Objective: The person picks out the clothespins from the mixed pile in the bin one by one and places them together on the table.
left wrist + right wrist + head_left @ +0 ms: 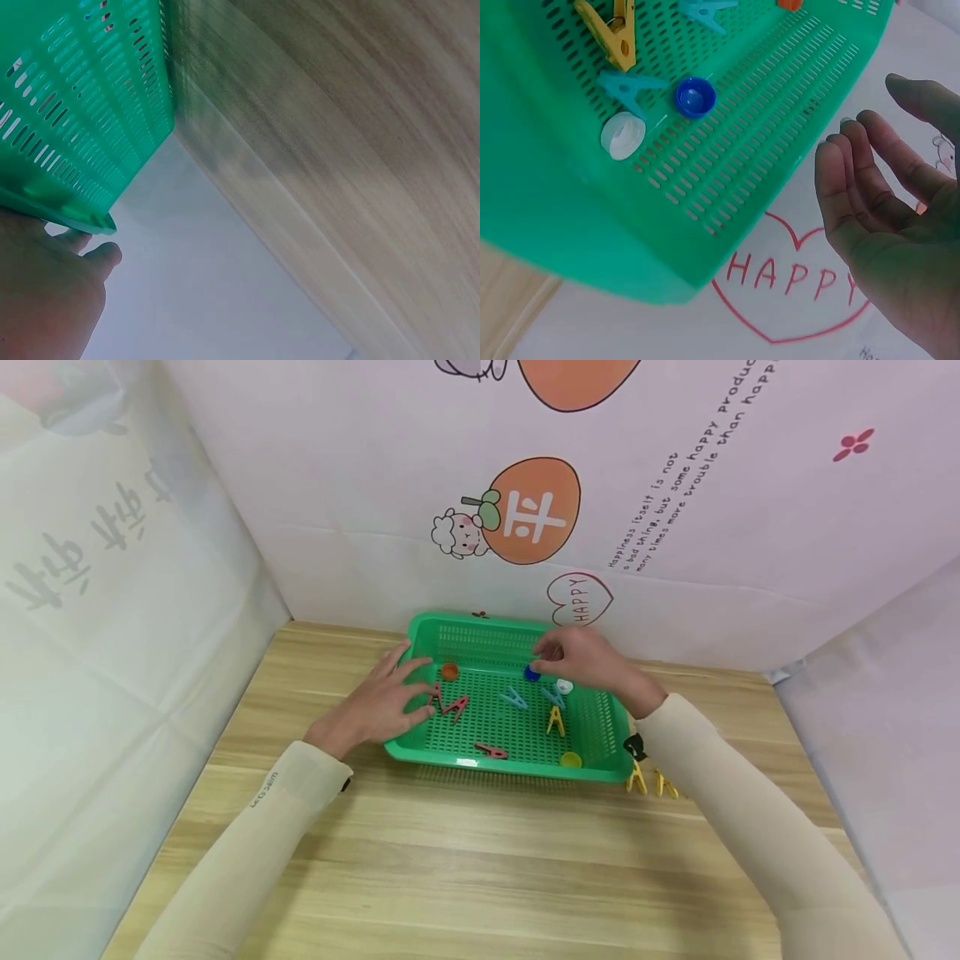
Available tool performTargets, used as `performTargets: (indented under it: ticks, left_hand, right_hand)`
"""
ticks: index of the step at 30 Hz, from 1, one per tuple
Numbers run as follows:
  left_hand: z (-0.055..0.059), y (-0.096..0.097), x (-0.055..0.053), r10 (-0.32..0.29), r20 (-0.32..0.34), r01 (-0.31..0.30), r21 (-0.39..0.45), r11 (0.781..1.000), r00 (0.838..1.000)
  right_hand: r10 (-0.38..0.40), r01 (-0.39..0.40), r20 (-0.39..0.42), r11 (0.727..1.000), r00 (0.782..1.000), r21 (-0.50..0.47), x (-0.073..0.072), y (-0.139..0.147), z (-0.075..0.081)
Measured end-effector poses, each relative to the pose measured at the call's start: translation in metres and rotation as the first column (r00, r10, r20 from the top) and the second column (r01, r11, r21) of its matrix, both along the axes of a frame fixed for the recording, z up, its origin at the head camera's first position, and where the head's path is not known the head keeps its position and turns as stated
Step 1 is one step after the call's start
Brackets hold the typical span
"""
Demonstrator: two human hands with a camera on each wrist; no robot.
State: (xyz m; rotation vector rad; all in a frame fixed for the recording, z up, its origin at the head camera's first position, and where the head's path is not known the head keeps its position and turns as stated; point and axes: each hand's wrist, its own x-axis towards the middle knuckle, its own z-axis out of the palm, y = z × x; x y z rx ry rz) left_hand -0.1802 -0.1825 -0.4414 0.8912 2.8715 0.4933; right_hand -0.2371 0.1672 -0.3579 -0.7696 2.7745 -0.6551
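Note:
A green plastic basket [517, 770] with a slotted bottom stands by the back wall. My left hand [375, 702] rests at its left rim with the fingers spread over the edge. Above the back right part hovers my right hand [588, 660], fingers loosely bent; the right wrist view shows nothing in it. Nearest to it lie a blue bottle cap [696, 97], a white cap [622, 136] and light blue clothespins [514, 698]. The basket also holds red clothespins [456, 707], a yellow clothespin [555, 721], an orange cap [449, 671] and a yellow cap [571, 760].
Two yellow clothespins [665, 783] lie on the wooden table [465, 868] outside the basket's right end, close to the right sleeve [720, 785]. A printed white sheet [360, 510] covers the wall right behind the basket, and more sheets hang at both sides.

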Motion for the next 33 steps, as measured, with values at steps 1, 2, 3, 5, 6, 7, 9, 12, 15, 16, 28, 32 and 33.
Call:
performTargets:
  ticks: [1, 2, 3, 5, 6, 7, 9, 12, 15, 16, 28, 32, 33]
  left_hand:
    - [0.0, 0.0, 0.0, 0.0, -0.001, 0.0, -0.002, 1.0, 1.0]
    - [0.0, 0.0, 0.0, -0.001, -0.002, 0.001, -0.005, 1.0, 1.0]
    - [0.0, -0.001, 0.0, -0.001, -0.003, 0.001, -0.008, 1.0, 1.0]
    - [-0.001, -0.001, 0.0, -0.002, -0.003, 0.002, -0.012, 1.0, 1.0]
    - [-0.001, -0.001, 0.0, -0.002, -0.003, 0.002, -0.013, 1.0, 1.0]
    - [-0.001, -0.001, 0.0, -0.002, -0.007, 0.002, -0.018, 1.0, 1.0]
    - [-0.002, -0.001, -0.001, -0.002, -0.008, 0.002, -0.017, 1.0, 1.0]
    - [-0.002, 0.0, -0.002, -0.002, -0.009, 0.002, -0.016, 1.0, 1.0]
    - [-0.002, 0.0, -0.002, -0.001, -0.009, 0.001, -0.014, 1.0, 1.0]
    - [-0.003, 0.0, -0.002, 0.0, -0.007, 0.0, -0.012, 1.0, 1.0]
    - [-0.001, -0.002, 0.0, 0.003, -0.007, -0.004, -0.021, 1.0, 1.0]
    - [-0.001, -0.001, 0.0, 0.002, -0.007, -0.002, -0.018, 1.0, 1.0]
    - [-0.001, -0.001, 0.0, 0.002, -0.006, -0.002, -0.017, 1.0, 1.0]
  right_hand:
    - [0.006, -0.006, 0.005, 1.0, 1.0, 0.006, -0.001, -0.002, -0.001]
    - [0.015, -0.015, 0.004, 1.0, 1.0, 0.013, -0.003, -0.005, -0.003]
    - [0.023, -0.023, 0.006, 1.0, 1.0, 0.013, -0.004, -0.007, -0.004]
    - [0.038, -0.038, 0.004, 0.999, 0.999, 0.017, -0.007, -0.01, -0.008]
    - [0.043, -0.043, 0.009, 0.999, 0.999, 0.017, -0.008, -0.012, -0.01]
    - [0.045, -0.045, 0.017, 0.999, 0.999, 0.017, -0.009, -0.014, -0.011]
    - [0.045, -0.046, 0.032, 0.999, 0.998, 0.026, -0.012, -0.017, -0.015]
    - [0.034, -0.037, 0.065, 0.998, 0.997, 0.053, -0.015, -0.022, -0.02]
    - [0.024, -0.034, 0.11, 0.995, 0.994, 0.093, -0.02, -0.027, -0.026]
    - [0.019, -0.033, 0.124, 0.994, 0.992, 0.108, -0.021, -0.028, -0.028]
    - [0.013, -0.077, 0.207, 0.949, 0.978, 0.305, -0.028, -0.05, -0.047]
    - [-0.007, -0.082, 0.238, 0.928, 0.971, 0.363, -0.027, -0.054, -0.052]
    - [-0.012, -0.084, 0.247, 0.924, 0.969, 0.374, -0.026, -0.055, -0.053]
